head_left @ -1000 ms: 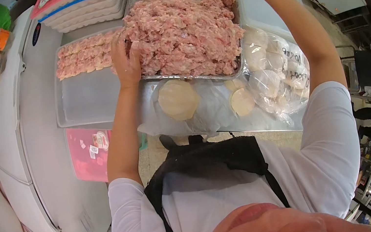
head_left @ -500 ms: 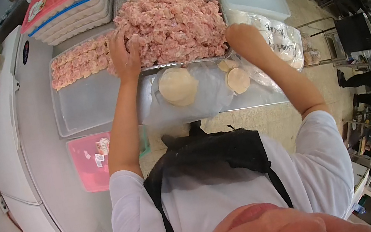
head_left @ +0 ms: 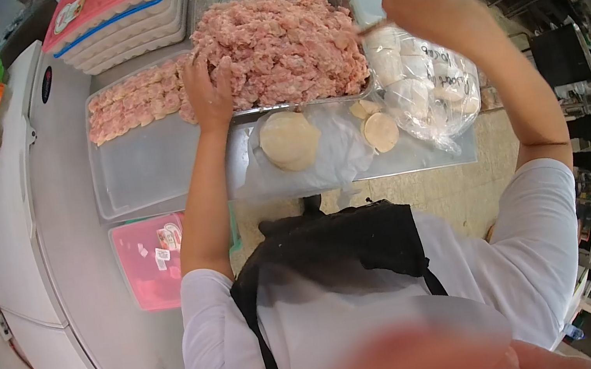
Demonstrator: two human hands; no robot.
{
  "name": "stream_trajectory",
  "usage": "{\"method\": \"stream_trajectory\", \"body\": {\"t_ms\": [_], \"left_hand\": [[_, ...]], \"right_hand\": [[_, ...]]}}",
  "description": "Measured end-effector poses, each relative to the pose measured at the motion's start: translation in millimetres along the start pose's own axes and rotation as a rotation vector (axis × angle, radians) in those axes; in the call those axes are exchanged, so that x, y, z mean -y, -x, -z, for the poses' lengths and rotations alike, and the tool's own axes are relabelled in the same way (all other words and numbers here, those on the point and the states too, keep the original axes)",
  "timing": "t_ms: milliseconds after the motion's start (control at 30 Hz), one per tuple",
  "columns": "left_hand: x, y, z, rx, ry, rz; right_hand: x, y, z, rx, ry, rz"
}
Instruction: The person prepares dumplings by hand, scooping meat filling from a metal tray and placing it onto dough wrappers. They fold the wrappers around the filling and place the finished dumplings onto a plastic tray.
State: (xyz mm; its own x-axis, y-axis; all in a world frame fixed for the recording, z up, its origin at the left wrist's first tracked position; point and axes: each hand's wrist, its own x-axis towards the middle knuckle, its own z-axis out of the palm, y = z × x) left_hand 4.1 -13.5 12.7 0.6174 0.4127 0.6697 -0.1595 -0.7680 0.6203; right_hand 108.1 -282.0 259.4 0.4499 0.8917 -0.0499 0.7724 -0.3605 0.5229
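A metal tray (head_left: 312,101) heaped with pink minced meat (head_left: 278,41) stands at the middle. My left hand (head_left: 208,93) rests at the tray's near left corner against the meat, fingers spread, back toward me, palm hidden. My right hand (head_left: 430,6) is raised to the right of the tray and is closed on a thin stick (head_left: 371,28) that points left at the meat. Two stacks of round dough wrappers (head_left: 290,139) lie on plastic just in front of the tray.
A clear tray (head_left: 142,168) holds rows of filled pieces (head_left: 131,103) on the left. Stacked trays with a pink lid (head_left: 114,7) sit behind it. A bag of wrappers (head_left: 424,86) lies right. A pink lid (head_left: 151,261) and a white freezer (head_left: 14,202) lie lower left. People stand far right.
My right hand rose from the tray's near right corner up to the right, now showing the stick. My left hand stayed at the tray's left corner.
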Motion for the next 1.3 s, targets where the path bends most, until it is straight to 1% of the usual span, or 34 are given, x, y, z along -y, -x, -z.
{"method": "stream_trajectory", "body": {"t_ms": [67,100,167,233,300,367,400,433,467,567,667,767,833,867,967,1067,1100,1133,1233,1300], "left_hand": [[0.5,-0.6,-0.6,0.017,0.007,0.033],[0.9,-0.6,-0.7,0.026,0.012,0.049],[7.4,2.3,-2.0,0.041,-0.004,0.069],[9.7,3.4,-2.6,0.046,-0.016,0.065],[7.2,0.5,-2.0,0.042,-0.020,0.032],[4.1,1.0,-2.4,0.031,-0.003,0.056],[3.2,0.3,-3.5,0.027,0.008,0.065],[6.9,-0.1,-5.9,0.020,-0.007,0.062],[11.5,1.8,-7.9,0.015,-0.021,0.061],[9.5,4.2,-7.9,0.021,-0.024,0.074],[4.3,1.6,-5.8,0.027,-0.032,0.082],[1.3,1.7,-4.5,0.034,-0.036,0.082],[2.0,1.7,-4.4,0.030,-0.036,0.079],[2.8,2.1,-4.4,0.028,-0.037,0.078],[8.6,3.1,-7.0,0.012,-0.062,0.069],[7.7,6.3,-6.1,0.011,-0.080,0.057],[7.3,4.5,-5.4,0.011,-0.082,0.047],[6.5,2.5,-5.2,0.011,-0.074,0.047],[2.5,1.0,-5.9,0.010,-0.058,0.061],[1.6,1.3,-5.1,0.004,-0.053,0.066]], "right_hand": [[-18.1,-19.4,0.2,-0.023,0.051,-0.038],[-25.6,-32.8,-11.0,0.013,0.019,-0.085],[-43.3,-71.3,-51.6,0.085,-0.045,-0.176],[-65.3,-103.0,-117.4,-0.006,-0.078,-0.173],[-72.6,-119.8,-174.2,-0.072,-0.098,-0.176],[-69.5,-126.7,-214.3,-0.112,-0.100,-0.192],[-58.8,-129.4,-227.4,-0.057,-0.127,-0.176],[-44.6,-132.3,-220.8,-0.002,-0.154,-0.161],[-36.4,-122.2,-212.9,-0.024,-0.196,-0.063],[-10.2,-93.1,-190.6,-0.062,-0.233,0.007],[0.3,-65.1,-163.2,-0.024,-0.270,0.082],[-27.1,-52.2,-126.9,-0.046,-0.238,0.082],[-57.5,-59.9,-90.2,0.092,-0.179,0.001],[-65.9,-63.3,-83.0,0.161,-0.153,-0.039],[-82.1,-95.1,-109.1,0.130,-0.153,-0.179],[-62.5,-125.5,-196.4,-0.184,-0.256,-0.115],[-37.4,-124.9,-201.9,-0.115,-0.168,0.036],[-14.4,-113.9,-198.6,-0.128,-0.171,0.147],[-9.1,-79.1,-149.4,0.058,-0.128,0.190],[-40.0,-67.1,-125.6,-0.132,-0.231,0.098]]}}
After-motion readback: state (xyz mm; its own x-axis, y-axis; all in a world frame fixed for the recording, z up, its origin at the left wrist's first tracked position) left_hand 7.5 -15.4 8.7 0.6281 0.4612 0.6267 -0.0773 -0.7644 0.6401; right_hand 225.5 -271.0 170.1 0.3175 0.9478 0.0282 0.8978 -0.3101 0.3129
